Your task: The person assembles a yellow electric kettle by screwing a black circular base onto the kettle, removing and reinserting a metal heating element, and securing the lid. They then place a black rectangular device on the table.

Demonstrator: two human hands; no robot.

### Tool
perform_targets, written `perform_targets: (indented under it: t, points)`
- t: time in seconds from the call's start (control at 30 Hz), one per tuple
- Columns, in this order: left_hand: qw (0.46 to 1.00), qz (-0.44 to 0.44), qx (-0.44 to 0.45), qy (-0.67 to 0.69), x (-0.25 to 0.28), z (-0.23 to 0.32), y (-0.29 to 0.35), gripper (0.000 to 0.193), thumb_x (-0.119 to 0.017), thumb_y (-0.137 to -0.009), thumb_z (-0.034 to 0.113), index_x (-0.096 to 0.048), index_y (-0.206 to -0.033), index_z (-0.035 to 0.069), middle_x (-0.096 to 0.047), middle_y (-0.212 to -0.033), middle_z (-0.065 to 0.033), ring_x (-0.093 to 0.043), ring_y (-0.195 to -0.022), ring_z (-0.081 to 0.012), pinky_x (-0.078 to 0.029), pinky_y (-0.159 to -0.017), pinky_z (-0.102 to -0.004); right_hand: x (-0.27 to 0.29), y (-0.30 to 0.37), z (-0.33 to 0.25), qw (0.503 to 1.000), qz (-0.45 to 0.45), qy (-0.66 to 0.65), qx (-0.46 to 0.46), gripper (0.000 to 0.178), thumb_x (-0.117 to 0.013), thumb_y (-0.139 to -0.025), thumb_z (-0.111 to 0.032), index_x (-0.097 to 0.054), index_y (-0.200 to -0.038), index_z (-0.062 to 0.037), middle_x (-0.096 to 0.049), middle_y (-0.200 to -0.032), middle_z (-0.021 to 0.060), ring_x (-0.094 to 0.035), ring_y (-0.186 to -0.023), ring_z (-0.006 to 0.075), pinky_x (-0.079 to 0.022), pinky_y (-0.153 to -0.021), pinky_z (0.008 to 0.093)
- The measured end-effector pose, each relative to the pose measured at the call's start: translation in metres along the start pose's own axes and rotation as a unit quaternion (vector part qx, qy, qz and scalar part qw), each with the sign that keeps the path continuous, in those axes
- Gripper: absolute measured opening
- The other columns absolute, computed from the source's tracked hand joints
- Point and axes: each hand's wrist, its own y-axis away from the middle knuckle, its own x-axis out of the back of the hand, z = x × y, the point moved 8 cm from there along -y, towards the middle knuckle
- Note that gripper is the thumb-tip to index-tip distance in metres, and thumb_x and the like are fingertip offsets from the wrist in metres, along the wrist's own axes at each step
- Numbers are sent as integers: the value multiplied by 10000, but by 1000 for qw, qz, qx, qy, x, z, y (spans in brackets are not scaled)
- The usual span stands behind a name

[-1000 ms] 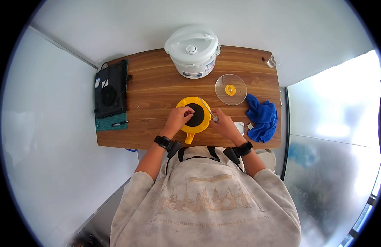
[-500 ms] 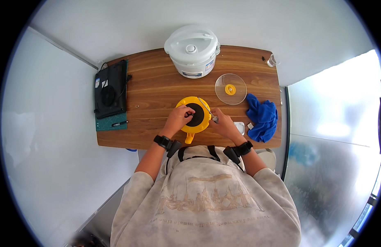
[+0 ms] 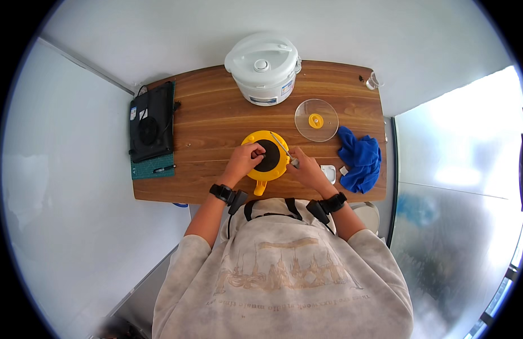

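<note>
In front of me on the table lies a round yellow pot (image 3: 282, 168) with a dark disc (image 3: 270, 161) at its centre. Its short yellow handle (image 3: 261, 188) points toward me. My left hand (image 3: 245, 159) is closed, with thumb and fingertips pinched together over the left part of the disc. Whether anything small is between those fingertips is hidden. At the pot's right side, my right hand (image 3: 307, 169) is closed around a thin metal tool (image 3: 283, 148) with a pale handle. The tool slants up and left across the pot's far rim; its exact kind is too small to tell.
A white lidded cooker (image 3: 261, 73) stands at the back. Right of the pot are a clear lid (image 3: 304, 123) with a yellow knob, a small white dish (image 3: 329, 173) and a blue cloth (image 3: 361, 161). A black appliance (image 3: 151, 127) rests on a green mat (image 3: 144, 170) at left.
My left fingertips have shifted very slightly over the dark disc. My right hand and the metal tool stay almost where they were.
</note>
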Motion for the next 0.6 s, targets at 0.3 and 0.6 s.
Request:
perform_targets:
  t: [0.3, 0.6]
  points:
    - [998, -8, -17, -62, -3, 4, -1, 124, -709, -843, 27, -694, -966, 22, -643, -900, -118, -662, -825, -267, -539, -749, -341, -2, -1, 1, 1000, 5, 5, 21, 396, -655, -874, -213, -494, -1210, -80, -661, -819, 251, -656, -811, 470, -507, -705, 522]
    - [996, -27, -38, -81, -5, 4, -1, 123, -714, -849, 55, -695, -968, 32, -624, -939, -125, -656, -857, -288, -540, -774, -354, -2, -1, 3, 1000, 1, 5, 9, 392, -651, -874, -205, -497, -1209, -73, -663, -830, 258, -657, -820, 472, -512, -717, 521]
